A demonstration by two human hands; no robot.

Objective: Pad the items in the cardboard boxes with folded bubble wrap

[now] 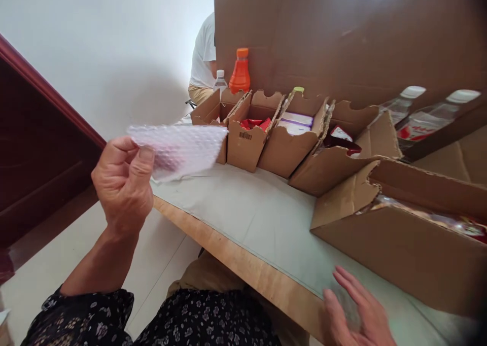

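Bubble wrap lifted, second piece pinned flat.
My left hand (124, 183) pinches a bubble wrap sheet (178, 149) clear of the table (247, 219); my right hand (357, 313), fingers spread, presses another piece down beside the cardboard box (399, 244).

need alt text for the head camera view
A person's left hand holds up a sheet of bubble wrap beside a table lined with open cardboard boxes of packets and bottles. The right hand rests flat on the table.
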